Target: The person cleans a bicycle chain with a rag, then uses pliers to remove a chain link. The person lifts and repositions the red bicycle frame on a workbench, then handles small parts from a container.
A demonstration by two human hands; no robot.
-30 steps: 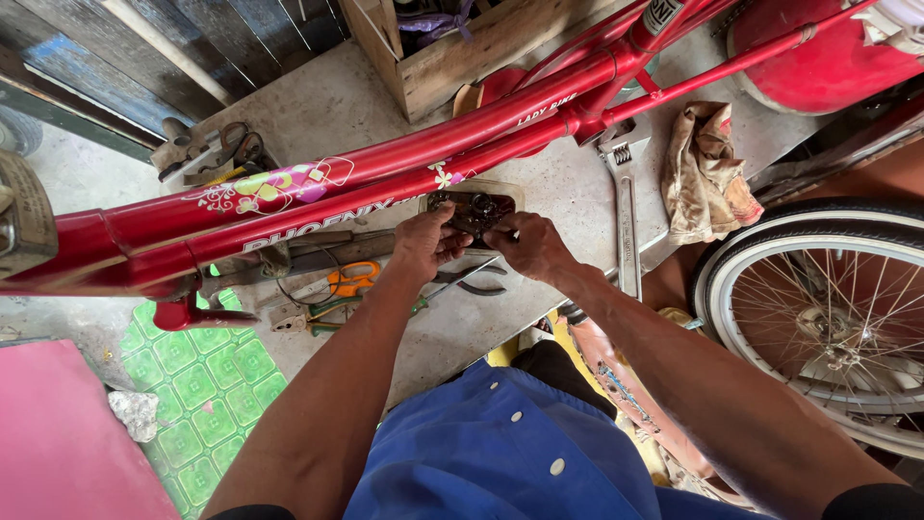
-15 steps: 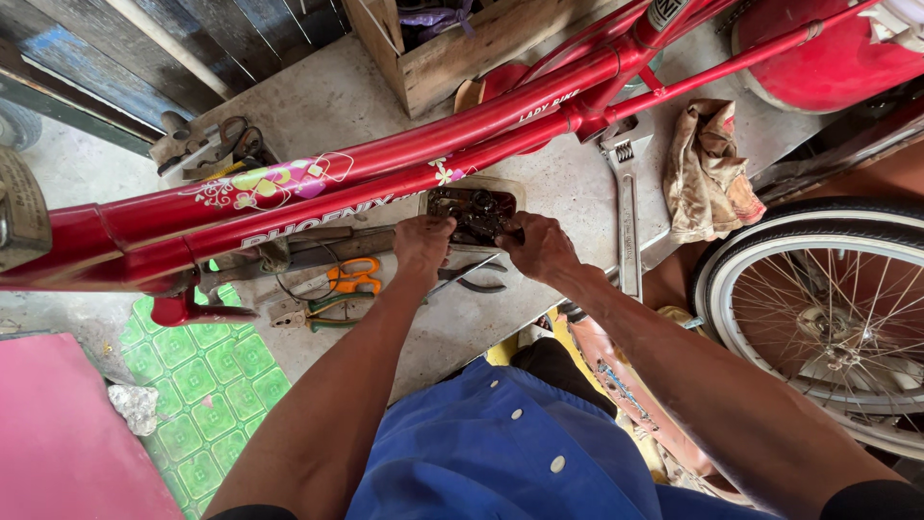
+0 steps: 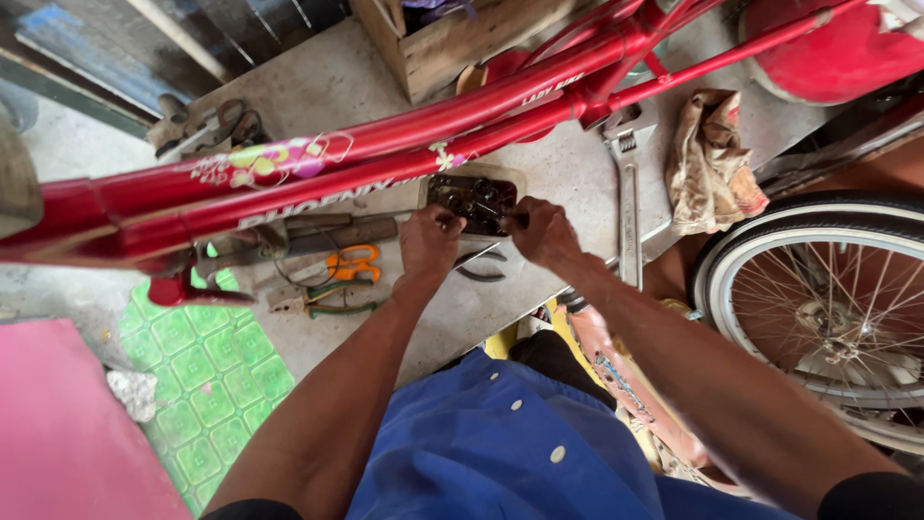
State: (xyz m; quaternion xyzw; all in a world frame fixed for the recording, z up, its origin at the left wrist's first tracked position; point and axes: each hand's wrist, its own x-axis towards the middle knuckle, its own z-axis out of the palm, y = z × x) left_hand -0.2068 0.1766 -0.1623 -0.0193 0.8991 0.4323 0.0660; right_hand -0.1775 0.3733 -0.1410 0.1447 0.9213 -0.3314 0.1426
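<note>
A red bicycle frame (image 3: 385,159) lies across a concrete slab (image 3: 539,289). Just below its tubes sits a small dark tray of metal parts (image 3: 474,197). My left hand (image 3: 429,241) is at the tray's near left corner, fingers curled on a small part I cannot make out. My right hand (image 3: 541,229) is at the tray's near right edge, pinching a thin dark tool or part that points into the tray. Both forearms reach forward from my blue shirt.
A large adjustable wrench (image 3: 628,188) and a crumpled tan rag (image 3: 710,164) lie to the right. Orange-handled scissors (image 3: 352,262) and pliers lie left of my hands. A spoked bicycle wheel (image 3: 828,308) stands at right, a wooden crate (image 3: 452,43) behind the frame.
Both hands have drawn slightly back from over the tray to its near edge. The frame and tools have not moved.
</note>
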